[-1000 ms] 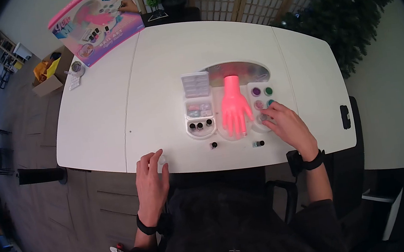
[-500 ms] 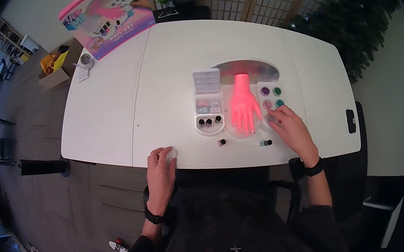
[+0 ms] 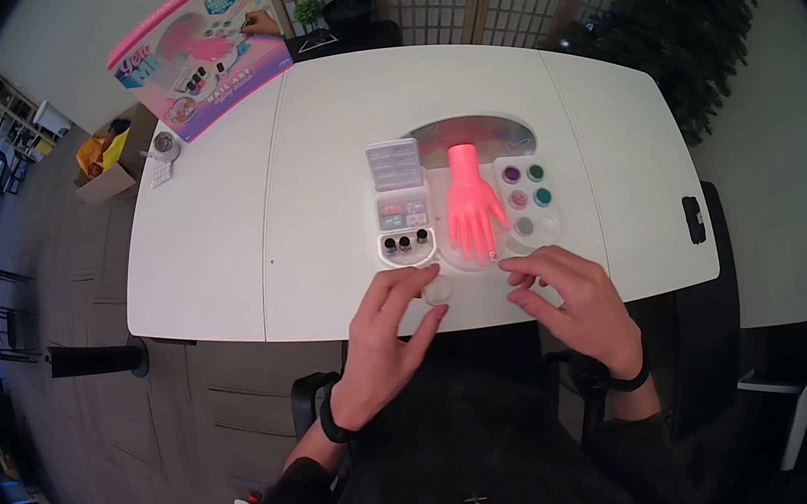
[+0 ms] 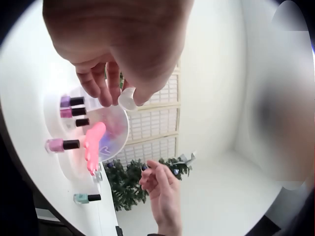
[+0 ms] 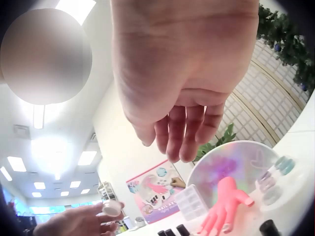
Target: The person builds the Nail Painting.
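Observation:
My left hand point(image 3: 385, 333) pinches a small clear round lid point(image 3: 437, 291) between thumb and fingers, just in front of the kit; the left wrist view shows the lid point(image 4: 128, 99) too. My right hand point(image 3: 582, 309) hovers to the right with fingers loosely bent, and the right wrist view shows nothing in its fingers. Between and beyond both hands lies a pink model hand point(image 3: 469, 209). Small pots of purple point(image 3: 512, 174), green point(image 3: 536, 173) and other colours sit in the right-hand tray. Pink point(image 4: 55, 145) and teal point(image 4: 81, 198) polish bottles lie on the table.
Black-capped bottles point(image 3: 405, 244) stand in the left tray, below an open compartment case point(image 3: 395, 165). A half-round mirror point(image 3: 500, 131) stands behind the model hand. A large printed box point(image 3: 203, 55) and a tape-like roll point(image 3: 166, 145) are at the table's back left.
My left hand has moved right and inward with the clear lid. My right hand has left the pots and come down towards the table's front edge. The head view has shifted.

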Tool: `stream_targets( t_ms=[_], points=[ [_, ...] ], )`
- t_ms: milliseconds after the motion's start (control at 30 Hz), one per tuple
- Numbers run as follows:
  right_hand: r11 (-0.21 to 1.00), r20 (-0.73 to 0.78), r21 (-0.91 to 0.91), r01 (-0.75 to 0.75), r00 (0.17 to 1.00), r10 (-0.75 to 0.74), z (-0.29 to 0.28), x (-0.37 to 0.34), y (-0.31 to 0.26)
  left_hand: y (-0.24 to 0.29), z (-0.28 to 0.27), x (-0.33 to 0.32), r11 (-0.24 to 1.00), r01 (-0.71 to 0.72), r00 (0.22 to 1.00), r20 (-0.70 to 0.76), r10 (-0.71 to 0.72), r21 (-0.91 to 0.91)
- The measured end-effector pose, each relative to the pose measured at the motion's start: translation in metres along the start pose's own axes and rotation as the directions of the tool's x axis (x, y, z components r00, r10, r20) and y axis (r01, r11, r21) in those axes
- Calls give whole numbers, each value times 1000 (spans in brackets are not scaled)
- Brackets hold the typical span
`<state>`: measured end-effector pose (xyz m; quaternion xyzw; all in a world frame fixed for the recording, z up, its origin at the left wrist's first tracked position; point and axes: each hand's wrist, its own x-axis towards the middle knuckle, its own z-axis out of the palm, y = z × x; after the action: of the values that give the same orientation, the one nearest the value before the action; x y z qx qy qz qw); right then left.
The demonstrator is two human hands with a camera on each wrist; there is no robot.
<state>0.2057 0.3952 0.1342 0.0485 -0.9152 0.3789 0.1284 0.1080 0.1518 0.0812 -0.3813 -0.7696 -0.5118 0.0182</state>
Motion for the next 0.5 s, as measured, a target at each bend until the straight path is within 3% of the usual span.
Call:
stream_targets(
  t_ms=[33, 167, 300, 367, 500],
  points=[
    [1000, 5, -23, -2, 1000, 2, 5, -3, -4, 1, 12, 1, 989, -125, 992, -17, 126, 76],
    [993, 30, -105, -62, 997, 66, 12, -14, -1, 14, 40, 10, 941, -292, 956, 78, 282, 171],
    [975, 88, -178, -134, 985, 151, -7, -23, 6, 19, 57, 15, 926, -320, 943, 156, 293, 200],
    [977, 67, -94, -192, 978, 198, -9, -27, 19, 24, 63, 15, 948, -280, 953, 166, 255, 151],
    [937, -71, -214, -277, 961, 268, -29, -19, 71, 28, 56, 4, 966, -245, 953, 203, 224, 82]
  ],
)
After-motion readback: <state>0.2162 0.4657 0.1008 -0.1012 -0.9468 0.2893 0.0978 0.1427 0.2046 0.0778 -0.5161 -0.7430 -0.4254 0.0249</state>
